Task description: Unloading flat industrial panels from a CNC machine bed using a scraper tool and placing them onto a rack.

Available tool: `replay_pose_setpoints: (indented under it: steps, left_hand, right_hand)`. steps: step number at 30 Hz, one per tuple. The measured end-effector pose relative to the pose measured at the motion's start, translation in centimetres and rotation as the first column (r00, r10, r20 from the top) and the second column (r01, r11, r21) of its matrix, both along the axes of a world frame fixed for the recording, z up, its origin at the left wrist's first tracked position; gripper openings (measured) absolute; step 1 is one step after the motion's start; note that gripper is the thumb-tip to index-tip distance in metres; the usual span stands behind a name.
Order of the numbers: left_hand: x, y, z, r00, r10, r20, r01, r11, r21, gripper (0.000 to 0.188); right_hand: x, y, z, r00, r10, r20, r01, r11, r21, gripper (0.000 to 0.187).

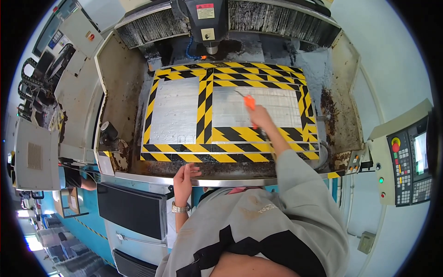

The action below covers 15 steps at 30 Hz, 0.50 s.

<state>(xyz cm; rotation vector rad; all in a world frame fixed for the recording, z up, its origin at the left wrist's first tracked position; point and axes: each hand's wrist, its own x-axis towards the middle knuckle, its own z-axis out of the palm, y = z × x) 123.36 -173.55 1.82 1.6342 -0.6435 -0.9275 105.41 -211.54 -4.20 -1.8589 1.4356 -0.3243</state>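
My right hand is wrapped round an orange air blow gun, its thin bent nozzle pointing to the far left. The gun is over the right-hand silver metal plate, which black-and-yellow striped tape borders. A second silver plate, dotted with small wet-looking spots, lies to the left inside the same taped frame. Near the front rim of the machine bed, my left hand is raised with fingers loosely apart and nothing in it. A metal-banded watch circles that wrist.
At the far side hangs the dark machine spindle head, a blue hose beside it. Stained side walls flank the bed. A control panel stands at the right. Another person's arm shows at the left.
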Motion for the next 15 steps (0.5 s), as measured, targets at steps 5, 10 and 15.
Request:
replay_pose_setpoints:
  steps: [5,10,15]
  left_hand:
    - [-0.7,-1.0,1.3,0.998,-0.047,0.031,0.048,0.998,-0.032,0.042]
    - [-1.1,0.4,0.6,0.999,0.017,0.031,-0.018,1.0,0.025,0.044]
    - [-1.5,-0.2,1.7,0.985,-0.043,0.165,0.039,0.999,0.025,0.039]
  right_hand:
    - [5.0,1.8,1.4,0.998,0.046,0.048,-0.05,0.996,0.079,0.057]
    - [-3.2,8.2,5.0,0.96,0.269,-0.074,-0.255,0.954,0.16,0.057]
    - [-20.7,8.6,3.5,0.979,-0.033,-0.202,0.034,0.999,0.002,0.053]
